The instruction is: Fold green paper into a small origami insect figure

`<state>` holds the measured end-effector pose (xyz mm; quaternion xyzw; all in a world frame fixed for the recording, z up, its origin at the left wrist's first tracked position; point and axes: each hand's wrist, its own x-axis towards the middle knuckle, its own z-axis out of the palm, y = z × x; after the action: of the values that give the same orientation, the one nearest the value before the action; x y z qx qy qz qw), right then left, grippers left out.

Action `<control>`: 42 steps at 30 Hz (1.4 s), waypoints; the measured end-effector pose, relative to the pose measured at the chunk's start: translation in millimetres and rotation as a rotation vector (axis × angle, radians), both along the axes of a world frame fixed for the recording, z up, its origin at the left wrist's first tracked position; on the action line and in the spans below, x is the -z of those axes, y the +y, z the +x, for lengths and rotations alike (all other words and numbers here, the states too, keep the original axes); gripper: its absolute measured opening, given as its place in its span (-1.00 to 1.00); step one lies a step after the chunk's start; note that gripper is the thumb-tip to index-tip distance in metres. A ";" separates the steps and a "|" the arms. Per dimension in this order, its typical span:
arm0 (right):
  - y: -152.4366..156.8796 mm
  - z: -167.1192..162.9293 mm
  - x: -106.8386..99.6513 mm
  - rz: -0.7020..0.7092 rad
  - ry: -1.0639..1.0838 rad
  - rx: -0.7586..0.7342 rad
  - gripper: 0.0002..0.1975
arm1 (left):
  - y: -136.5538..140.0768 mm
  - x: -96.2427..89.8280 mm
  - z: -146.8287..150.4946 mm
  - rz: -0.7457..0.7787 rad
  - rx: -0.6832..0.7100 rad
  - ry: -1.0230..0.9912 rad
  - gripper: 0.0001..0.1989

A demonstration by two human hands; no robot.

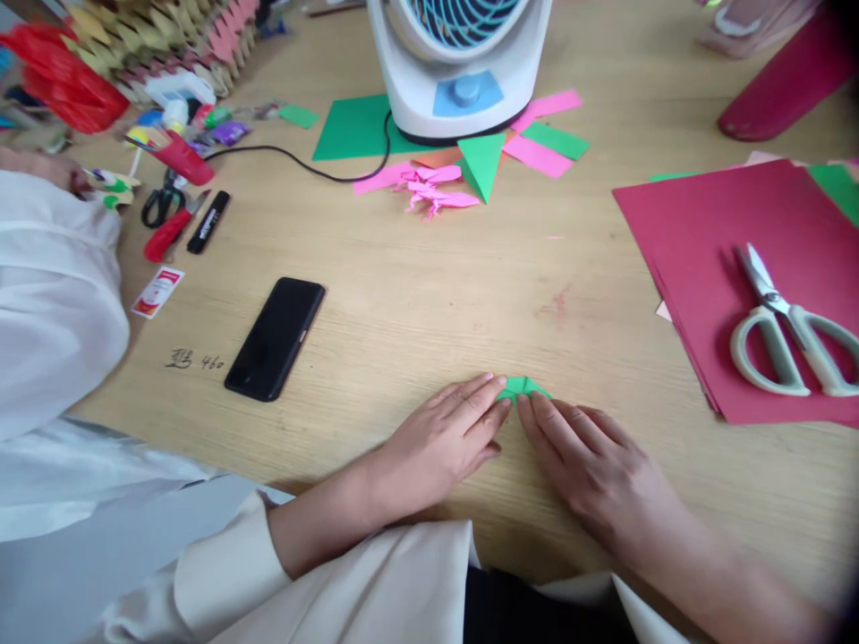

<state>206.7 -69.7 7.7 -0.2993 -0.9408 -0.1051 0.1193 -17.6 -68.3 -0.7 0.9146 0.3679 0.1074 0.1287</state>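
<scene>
A small piece of folded green paper lies on the wooden table near its front edge, creases showing across it. From the left, the fingers of my left hand press on its edge, held close together. My right hand pins its right side with the fingertips. Both sets of fingers cover the paper's ends and lower edge, so its full shape is hidden.
A white fan stands at the back among pink and green paper pieces. Pale-handled scissors rest on red paper sheets at right. A black phone lies left. Beside a co-worker's white sleeve is a red-handled knife.
</scene>
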 end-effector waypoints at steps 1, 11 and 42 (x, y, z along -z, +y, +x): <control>-0.1 -0.2 0.6 0.008 -0.001 0.004 -0.59 | -0.2 0.1 -0.2 0.000 0.004 0.003 -0.59; -1.5 2.6 12.0 0.020 0.019 0.019 -0.62 | 0.2 4.8 -2.5 0.005 0.024 0.041 -0.48; 11.5 7.5 14.9 -0.674 0.709 0.363 -0.80 | 57.4 -28.1 35.9 -0.503 -0.105 -0.240 -0.76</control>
<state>214.2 -58.2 -7.2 -0.4966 -0.7571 0.2927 0.3076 18.3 -10.9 27.4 0.8144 0.4120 0.1271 0.3884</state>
